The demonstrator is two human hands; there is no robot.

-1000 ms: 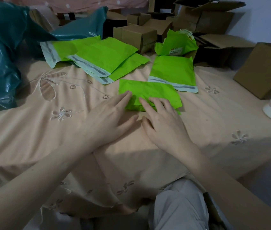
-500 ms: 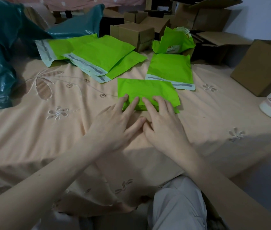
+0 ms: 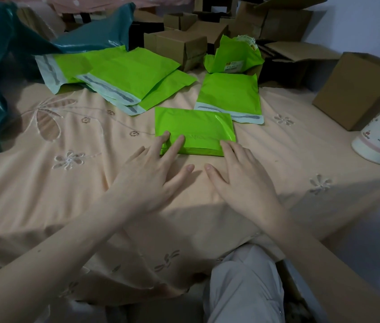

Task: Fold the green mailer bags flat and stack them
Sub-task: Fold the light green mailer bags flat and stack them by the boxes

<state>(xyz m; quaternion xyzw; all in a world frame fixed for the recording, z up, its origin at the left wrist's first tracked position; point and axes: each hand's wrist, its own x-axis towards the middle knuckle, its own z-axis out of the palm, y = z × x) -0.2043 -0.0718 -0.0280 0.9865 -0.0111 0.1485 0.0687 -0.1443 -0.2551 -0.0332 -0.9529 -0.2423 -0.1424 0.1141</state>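
Folded green mailer bag, on peach bedsheet before unfolded bags: left hand and right hand flat, fingertips pressing near edge; risk, springy plastic may unfold once released.

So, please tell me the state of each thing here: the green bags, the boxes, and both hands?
folded green mailer bag: folded flat, lying on the bedsheet.
left hand: open, fingertips pressing the folded bag's near left corner.
right hand: open, fingertips at its near right corner.
single mailer bag: unfolded, flap strip exposed.
pile of mailer bags: unfolded, overlapping.
upright mailer bag: crumpled, leaning among boxes.
cardboard box: closed.
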